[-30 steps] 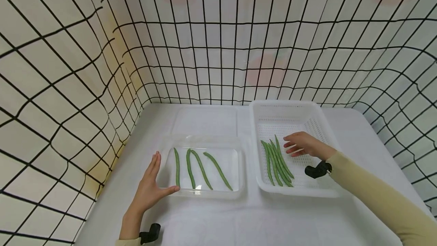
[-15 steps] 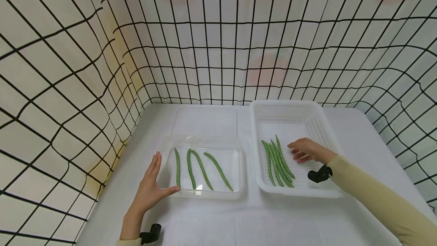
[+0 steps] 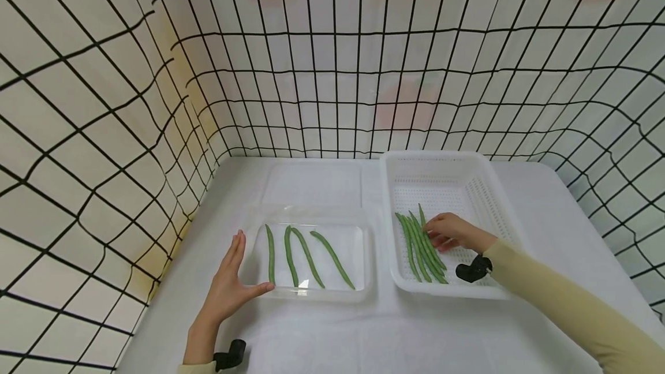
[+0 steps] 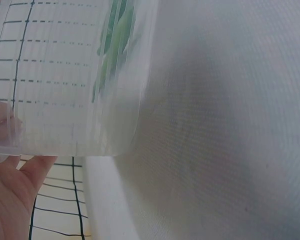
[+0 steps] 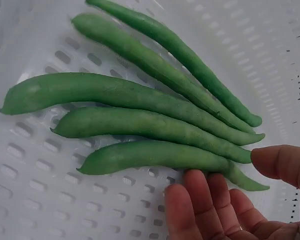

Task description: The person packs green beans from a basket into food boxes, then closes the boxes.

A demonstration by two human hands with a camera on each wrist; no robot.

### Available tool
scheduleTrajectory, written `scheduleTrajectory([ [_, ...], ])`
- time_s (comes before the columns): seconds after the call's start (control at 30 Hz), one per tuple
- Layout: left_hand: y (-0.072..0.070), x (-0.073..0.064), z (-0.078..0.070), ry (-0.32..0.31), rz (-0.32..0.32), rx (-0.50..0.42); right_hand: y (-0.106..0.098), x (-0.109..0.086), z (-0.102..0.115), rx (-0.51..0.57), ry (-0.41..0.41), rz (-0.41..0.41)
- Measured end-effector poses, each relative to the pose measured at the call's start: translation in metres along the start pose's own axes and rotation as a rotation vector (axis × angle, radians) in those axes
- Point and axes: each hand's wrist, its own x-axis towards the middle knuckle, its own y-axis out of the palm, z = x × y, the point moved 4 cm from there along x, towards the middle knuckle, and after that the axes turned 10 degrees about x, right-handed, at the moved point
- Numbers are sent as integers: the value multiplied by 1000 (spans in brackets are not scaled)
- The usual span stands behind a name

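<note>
A clear plastic container [image 3: 366, 264] holds several green beans [image 3: 332, 260], laid apart. My left hand [image 3: 228, 279] rests against its left front corner, fingers straight along the side and thumb at the front rim. Its wall [image 4: 55, 100] fills much of the left wrist view. On the right, a white perforated basket [image 3: 497, 292] contains a fan of several green beans [image 3: 415, 250]. My right hand [image 3: 451, 231] reaches into the basket at the bunch's right side. In the right wrist view, the thumb is at a bean's tip and the fingertips touch the nearest green bean [image 5: 150, 155], without closing round it.
Black wire mesh [image 3: 335, 82] encloses the back and sides, with pale cloth behind it. A white cloth [image 3: 363, 333] covers the table. Container and basket stand side by side with a narrow gap between them. A small black device [image 3: 474, 269] sits on each wrist.
My right hand drew slightly right and towards me, then moved left against the green beans in the basket. My left hand and the clear container have stayed put.
</note>
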Motion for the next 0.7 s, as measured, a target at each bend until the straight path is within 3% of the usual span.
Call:
scheduleTrajectory([
  [0.7, 1, 1, 1, 0, -9, 0, 8, 8, -4, -58, -35, -66],
])
